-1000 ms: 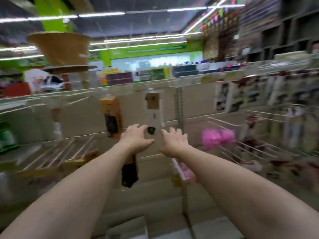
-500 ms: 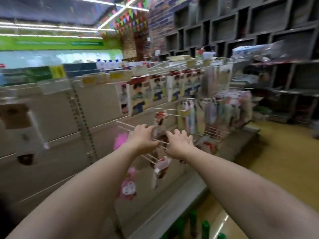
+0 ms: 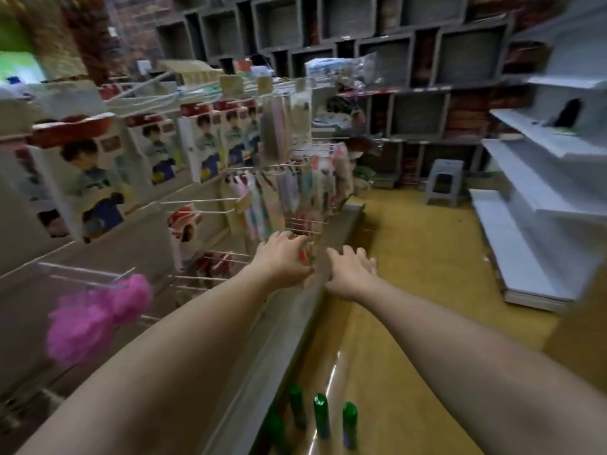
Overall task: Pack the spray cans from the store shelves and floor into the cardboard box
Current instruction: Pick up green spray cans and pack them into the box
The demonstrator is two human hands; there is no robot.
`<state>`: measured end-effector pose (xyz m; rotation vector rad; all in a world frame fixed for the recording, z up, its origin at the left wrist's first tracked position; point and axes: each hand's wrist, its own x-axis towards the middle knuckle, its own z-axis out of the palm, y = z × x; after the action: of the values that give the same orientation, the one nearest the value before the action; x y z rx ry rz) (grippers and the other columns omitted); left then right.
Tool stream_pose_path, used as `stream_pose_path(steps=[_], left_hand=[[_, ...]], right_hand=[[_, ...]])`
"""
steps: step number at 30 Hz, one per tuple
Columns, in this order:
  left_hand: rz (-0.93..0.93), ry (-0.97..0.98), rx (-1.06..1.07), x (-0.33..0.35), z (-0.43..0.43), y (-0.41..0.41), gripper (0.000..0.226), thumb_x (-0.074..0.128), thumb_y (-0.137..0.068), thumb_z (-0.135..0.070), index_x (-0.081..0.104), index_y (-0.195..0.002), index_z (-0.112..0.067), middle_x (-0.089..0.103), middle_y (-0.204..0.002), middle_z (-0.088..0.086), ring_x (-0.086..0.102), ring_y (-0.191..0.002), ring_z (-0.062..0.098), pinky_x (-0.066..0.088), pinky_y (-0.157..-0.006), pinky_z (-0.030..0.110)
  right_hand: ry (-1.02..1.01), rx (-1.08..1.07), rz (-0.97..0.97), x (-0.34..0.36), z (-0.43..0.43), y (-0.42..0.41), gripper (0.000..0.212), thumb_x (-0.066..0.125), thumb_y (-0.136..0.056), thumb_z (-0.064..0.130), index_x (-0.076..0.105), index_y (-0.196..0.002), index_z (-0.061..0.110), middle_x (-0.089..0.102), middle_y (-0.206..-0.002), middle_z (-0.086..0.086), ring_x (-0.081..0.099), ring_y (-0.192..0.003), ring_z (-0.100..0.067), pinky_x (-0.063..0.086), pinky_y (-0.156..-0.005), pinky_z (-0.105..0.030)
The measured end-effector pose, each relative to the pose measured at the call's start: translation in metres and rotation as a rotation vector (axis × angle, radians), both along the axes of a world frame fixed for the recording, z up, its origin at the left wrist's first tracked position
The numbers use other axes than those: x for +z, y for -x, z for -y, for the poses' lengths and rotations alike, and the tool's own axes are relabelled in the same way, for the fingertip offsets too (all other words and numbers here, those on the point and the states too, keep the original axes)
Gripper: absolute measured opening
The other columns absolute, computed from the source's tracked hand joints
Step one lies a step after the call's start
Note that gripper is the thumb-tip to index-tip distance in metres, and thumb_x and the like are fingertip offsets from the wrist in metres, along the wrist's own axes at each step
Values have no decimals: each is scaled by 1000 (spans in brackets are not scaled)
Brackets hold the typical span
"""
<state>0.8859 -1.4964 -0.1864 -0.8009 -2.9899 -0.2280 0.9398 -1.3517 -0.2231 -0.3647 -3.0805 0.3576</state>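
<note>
Green-capped spray cans (image 3: 321,415) are stood upright on floor (image 3: 410,257) beside shelf base (image 3: 262,349). L hand (image 3: 282,261) & R hand (image 3: 351,270) are held out, fingers loose, nothing gripped.

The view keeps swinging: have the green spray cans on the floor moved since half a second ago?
No. The green spray cans stand beside the shelf base as before; only the camera turned.

— Is motion blurring the pink mesh bath sponge (image 3: 95,320)?
— It is, and smearing the leftmost green-capped spray can (image 3: 274,428). The bottom edge is cutting off the left forearm (image 3: 147,382) and right forearm (image 3: 476,372).
</note>
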Motion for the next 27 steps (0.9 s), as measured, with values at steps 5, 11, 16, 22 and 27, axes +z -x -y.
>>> stream_pose_path(steps=[5,11,16,22,27], left_hand=[[52,2,-119,-24,-27,42,78,67,-88,-55,35,-154,-31,38,-157,7,32,-146,30,35,-116,52],[155,9,-175,-61,-49,78,77,66,-91,-53,33,-156,-28,32,-162,9,27,-150,31,32,-118,52],[272,55,-193,-113,-70,99,77,65,-92,-52,31,-157,-27,32,-161,8,30,-148,30,35,-117,51],[446,126,-148,-198,-97,145,79,65,-92,-53,30,-158,-27,31,-161,9,33,-147,30,38,-116,48],[572,122,-41,-297,-122,192,80,67,-89,-54,34,-156,-25,38,-157,10,39,-142,30,42,-113,46]], right_hand=[[-22,-135,73,-18,-18,14,68,61,-94,43,33,-153,26,38,-152,-14,31,-141,-40,29,-113,-58],[-48,-265,186,-57,-35,34,66,63,-92,42,36,-150,26,43,-146,-11,37,-135,-37,34,-108,-56],[-20,-293,298,-112,-54,58,63,62,-91,39,39,-148,25,45,-145,-11,38,-135,-36,34,-109,-57],[30,-241,447,-199,-83,106,63,61,-92,40,38,-149,24,44,-145,-12,39,-133,-36,36,-106,-54],[92,-164,573,-299,-109,144,62,60,-93,40,38,-149,25,45,-142,-13,41,-131,-38,38,-104,-54]])
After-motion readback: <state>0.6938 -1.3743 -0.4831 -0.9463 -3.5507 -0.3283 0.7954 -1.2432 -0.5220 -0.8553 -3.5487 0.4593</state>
